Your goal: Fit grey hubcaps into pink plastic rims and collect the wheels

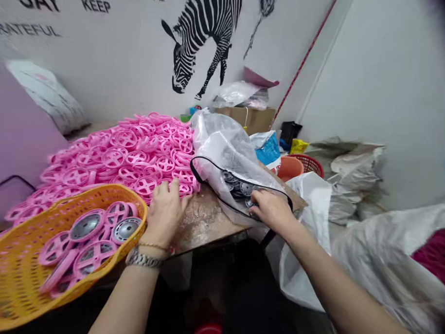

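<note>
My left hand (pixel 165 210) reaches to the near edge of a heap of pink spoked wheel rings (pixel 125 153), fingers stretched and thumb apart. Its fingertips are at the rings; I see nothing held in it. At the mouth of a clear plastic bag (pixel 225 137) with a black rim, my right hand (pixel 270 209) has its fingers curled and thumb close to them, at a small grey disc (pixel 249 203). More grey hubcap-like discs (pixel 235 185) lie inside the bag. The bag rests on the worn wooden tabletop (pixel 205 216).
A yellow basket (pixel 14 271) at left holds pink wheels, some with grey discs fitted in them (pixel 88 225). Behind the bag stand a cardboard box (pixel 257 118), an orange tub (pixel 290 167) and a red basket (pixel 310 165). White sacks (pixel 371 259) fill the right side.
</note>
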`<state>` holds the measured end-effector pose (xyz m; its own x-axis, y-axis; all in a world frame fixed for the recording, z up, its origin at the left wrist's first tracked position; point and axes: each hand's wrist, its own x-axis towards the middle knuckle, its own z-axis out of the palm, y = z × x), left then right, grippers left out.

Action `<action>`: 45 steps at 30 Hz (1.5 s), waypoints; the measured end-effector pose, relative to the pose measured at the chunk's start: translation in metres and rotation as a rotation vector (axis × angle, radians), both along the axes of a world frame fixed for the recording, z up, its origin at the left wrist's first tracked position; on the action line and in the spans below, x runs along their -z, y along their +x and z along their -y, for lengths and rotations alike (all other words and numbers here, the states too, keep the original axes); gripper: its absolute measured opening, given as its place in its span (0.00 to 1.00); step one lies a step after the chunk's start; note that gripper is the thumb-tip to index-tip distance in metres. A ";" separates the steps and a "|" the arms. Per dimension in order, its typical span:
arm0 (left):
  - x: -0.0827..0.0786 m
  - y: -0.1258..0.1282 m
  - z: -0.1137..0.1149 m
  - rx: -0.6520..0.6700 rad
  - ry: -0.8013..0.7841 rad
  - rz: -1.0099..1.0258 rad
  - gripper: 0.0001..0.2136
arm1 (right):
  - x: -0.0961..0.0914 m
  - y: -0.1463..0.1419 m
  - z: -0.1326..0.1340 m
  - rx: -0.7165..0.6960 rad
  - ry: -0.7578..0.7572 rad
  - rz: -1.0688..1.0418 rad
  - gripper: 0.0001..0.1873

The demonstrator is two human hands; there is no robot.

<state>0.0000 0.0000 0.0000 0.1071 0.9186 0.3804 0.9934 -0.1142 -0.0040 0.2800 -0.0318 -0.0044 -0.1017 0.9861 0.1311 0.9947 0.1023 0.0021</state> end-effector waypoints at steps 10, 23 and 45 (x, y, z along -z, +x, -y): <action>0.020 0.002 -0.045 0.003 -0.024 -0.012 0.22 | 0.000 0.010 0.004 -0.064 0.312 -0.328 0.05; 0.025 0.004 0.022 0.374 0.218 0.323 0.29 | 0.013 -0.034 0.028 -0.298 0.333 -1.209 0.04; 0.050 0.012 0.100 0.567 0.124 0.494 0.33 | 0.033 -0.079 0.065 -0.371 -0.027 -1.314 0.14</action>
<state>0.0119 -0.1004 -0.0505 0.3402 0.7211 0.6036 0.6722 -0.6353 0.3801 0.2014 -0.0972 -0.0376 -0.1745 0.9323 0.3168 0.1759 0.3461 -0.9216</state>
